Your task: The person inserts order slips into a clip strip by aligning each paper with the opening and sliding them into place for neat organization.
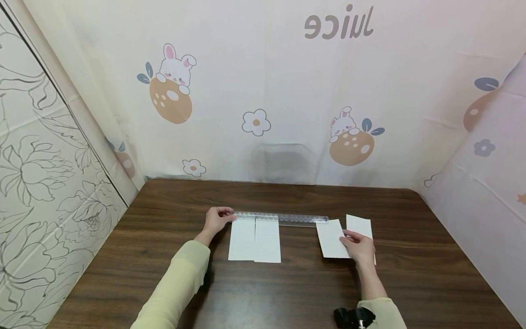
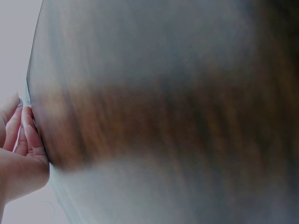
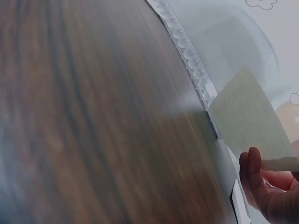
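Observation:
A long clear plastic strip [image 1: 302,220], ruler-like with a row of round shapes along it, lies across the table. Its left end is pinched between the thumb and fingers of my left hand [image 1: 217,221]. Two white paper sheets [image 1: 267,242] lie side by side, their top edges at the strip's left part. My right hand [image 1: 361,249] pinches another white sheet [image 1: 330,240] by its right side, tilted up off the table in the right wrist view. That sheet's upper left corner meets the strip's right end; whether it is over or under, I cannot tell.
Further white paper [image 1: 358,224] lies just right of the held sheet, partly behind my right hand. The brown wooden table [image 1: 296,292] meets a patterned curtain [image 1: 263,68] at its back. A black wrist camera [image 1: 354,316] sits on the right wrist.

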The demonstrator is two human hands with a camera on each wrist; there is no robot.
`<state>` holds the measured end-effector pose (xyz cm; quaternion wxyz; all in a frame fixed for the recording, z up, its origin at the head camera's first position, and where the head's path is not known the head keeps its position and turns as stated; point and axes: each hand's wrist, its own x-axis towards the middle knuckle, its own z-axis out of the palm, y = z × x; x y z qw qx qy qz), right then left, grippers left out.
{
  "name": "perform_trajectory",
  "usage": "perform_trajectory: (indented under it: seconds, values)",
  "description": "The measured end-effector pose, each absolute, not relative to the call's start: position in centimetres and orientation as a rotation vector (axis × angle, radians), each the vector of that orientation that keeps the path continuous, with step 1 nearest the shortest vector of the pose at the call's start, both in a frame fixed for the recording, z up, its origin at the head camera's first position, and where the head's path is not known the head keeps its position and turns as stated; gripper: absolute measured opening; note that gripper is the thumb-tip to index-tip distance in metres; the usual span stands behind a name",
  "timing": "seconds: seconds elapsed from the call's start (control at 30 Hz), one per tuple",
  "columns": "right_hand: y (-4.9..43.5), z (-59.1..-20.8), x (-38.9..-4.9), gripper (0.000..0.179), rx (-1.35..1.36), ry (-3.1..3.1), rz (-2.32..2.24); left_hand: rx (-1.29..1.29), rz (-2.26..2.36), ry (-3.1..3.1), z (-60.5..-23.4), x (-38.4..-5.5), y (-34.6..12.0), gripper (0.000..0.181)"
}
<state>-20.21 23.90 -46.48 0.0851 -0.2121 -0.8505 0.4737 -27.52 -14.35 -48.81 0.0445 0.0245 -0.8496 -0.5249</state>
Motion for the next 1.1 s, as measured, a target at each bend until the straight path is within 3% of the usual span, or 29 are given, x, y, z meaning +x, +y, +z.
perform_trajectory:
  seconds: [1.1]
  values:
    - [22.7, -47.0, -20.8, 0.031, -0.529, -2.589, 1.56, 0.061, -1.593, -2.59, -48.7, -27.4, -14.3, 0.017]
